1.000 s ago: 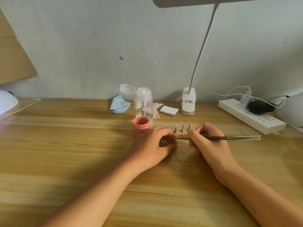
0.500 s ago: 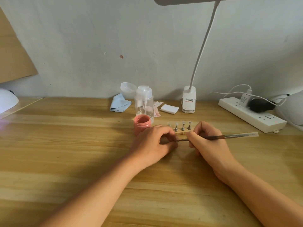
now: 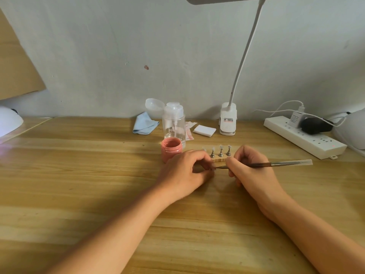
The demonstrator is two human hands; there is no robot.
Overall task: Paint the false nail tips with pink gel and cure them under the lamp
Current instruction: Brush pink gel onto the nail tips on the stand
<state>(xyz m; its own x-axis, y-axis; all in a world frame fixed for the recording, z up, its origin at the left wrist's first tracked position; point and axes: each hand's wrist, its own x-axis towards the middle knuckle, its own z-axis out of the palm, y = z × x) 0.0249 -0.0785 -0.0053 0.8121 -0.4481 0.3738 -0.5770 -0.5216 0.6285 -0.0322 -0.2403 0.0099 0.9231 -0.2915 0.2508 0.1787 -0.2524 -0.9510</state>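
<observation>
Two forearms reach forward over the wooden table (image 3: 79,175), and the hands meet near its middle. The left hand (image 3: 185,171) is curled and pinches a very small piece between thumb and fingertips. The piece is too small to be sure of, but I judge it is one nail tip (image 3: 213,168). The right hand (image 3: 250,173) pinches a thin brush (image 3: 276,164) like a pen, and the point of the brush touches, or nearly touches, that piece. So the painting step seems to be in hand, and curing is not yet begun. The next move calls for a light, steady stroke, then more gel.

Just behind the hands is a wooden holder (image 3: 221,160) with a row of small stands (image 3: 220,153) carrying other tips, which look unpainted. The open gel jar (image 3: 171,149) stands just beside the left knuckles and could be knocked over. Farther back are a pump bottle (image 3: 173,123), a blue cloth (image 3: 145,123), a white pad (image 3: 204,130), the desk lamp clip (image 3: 228,121) and a power strip (image 3: 304,138). At the far left edge is a white dome (image 3: 8,121), perhaps the curing lamp, well apart from the hands.
</observation>
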